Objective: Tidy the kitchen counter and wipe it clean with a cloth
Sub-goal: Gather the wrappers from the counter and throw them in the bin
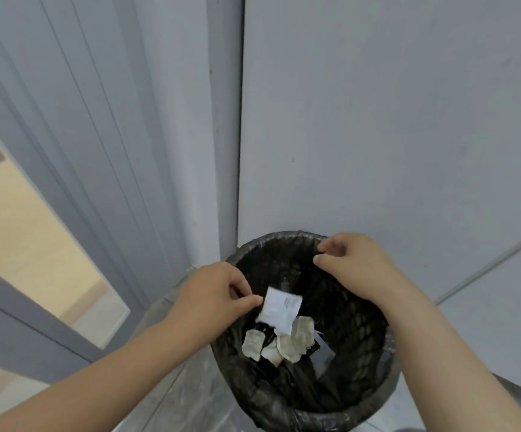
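Observation:
A round wastebasket [374,332] with a black bag liner stands on the floor in a corner. Both my hands hover over its mouth. My left hand [215,294] pinches the left edge of a small white paper slip [281,308] between thumb and forefinger, above the basket's inside. My right hand [352,263] hangs over the far rim with its fingers curled, thumb and forefinger slightly apart, and nothing visible in it. At the bottom of the basket lie several used tea bags [279,342] and a dark wrapper [316,349].
The basket stands against a grey wall [377,120] on the right and a grey door frame [190,151] on the left. A glazed door panel [28,232] is at the far left. Pale floor tiles [496,322] run to the right.

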`<state>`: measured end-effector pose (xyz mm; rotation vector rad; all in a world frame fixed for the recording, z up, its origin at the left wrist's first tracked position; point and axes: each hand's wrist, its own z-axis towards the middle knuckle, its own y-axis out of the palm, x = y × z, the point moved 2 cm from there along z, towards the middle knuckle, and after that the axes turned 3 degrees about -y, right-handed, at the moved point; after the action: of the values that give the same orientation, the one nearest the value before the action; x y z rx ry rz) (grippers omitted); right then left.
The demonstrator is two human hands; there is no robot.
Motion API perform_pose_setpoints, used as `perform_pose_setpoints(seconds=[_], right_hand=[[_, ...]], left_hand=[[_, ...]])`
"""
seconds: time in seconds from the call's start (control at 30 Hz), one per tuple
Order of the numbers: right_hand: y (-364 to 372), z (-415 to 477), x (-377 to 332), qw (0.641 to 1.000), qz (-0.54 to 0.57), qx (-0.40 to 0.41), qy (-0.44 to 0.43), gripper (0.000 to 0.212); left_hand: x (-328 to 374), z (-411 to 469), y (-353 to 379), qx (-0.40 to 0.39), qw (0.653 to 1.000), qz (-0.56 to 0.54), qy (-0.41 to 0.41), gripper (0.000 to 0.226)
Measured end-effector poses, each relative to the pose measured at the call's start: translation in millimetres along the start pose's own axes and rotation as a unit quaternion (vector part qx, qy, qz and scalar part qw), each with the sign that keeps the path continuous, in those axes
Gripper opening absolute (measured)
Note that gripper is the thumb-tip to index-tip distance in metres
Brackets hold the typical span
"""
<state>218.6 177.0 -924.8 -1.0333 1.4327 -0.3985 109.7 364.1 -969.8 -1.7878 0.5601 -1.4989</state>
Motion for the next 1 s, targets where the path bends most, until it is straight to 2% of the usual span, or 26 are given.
perform_pose_setpoints(seconds=[0.2,0.33,0.47,0.6,0.7,0.83,1.0], right_hand=[[6.2,7.1,4.0,0.999,-0.007,-0.038,-0.005,0.027],[13.2,16.6,6.4,0.999,-0.022,-0.041,-0.013,0.028],[17.9,20.5,8.1,0.999,-0.017,-0.038,-0.007,0.028],[3.1,4.6,4.2,0.999,0.026,-0.016,0.044,0.028],[-14.3,-21.0,-9.9,0.994,0.045,-0.017,0.102,0.031],[-54.0,-61.9,-47.9,0.980,0.091,-0.062,0.165,0.028],[-160.8,-112.9,-128.8,0.971,0.118,-0.083,0.188,0.017]], left_hand=[[4.6,11.5,4.0,0.036,0.999,-0.026,0.015,0.011],[0.4,19.8,8.2,0.037,0.997,-0.063,0.013,0.016],[-1.1,29.5,7.7,0.041,0.994,-0.104,-0.001,0.018],[21.6,32.0,-13.8,0.016,0.990,-0.128,-0.048,0.016],[51.3,22.7,-40.7,-0.027,0.986,-0.143,-0.086,0.018],[94.7,7.1,-88.6,-0.066,0.982,-0.142,-0.109,0.020],[183.4,-16.3,-181.3,-0.077,0.978,-0.144,-0.128,0.024]])
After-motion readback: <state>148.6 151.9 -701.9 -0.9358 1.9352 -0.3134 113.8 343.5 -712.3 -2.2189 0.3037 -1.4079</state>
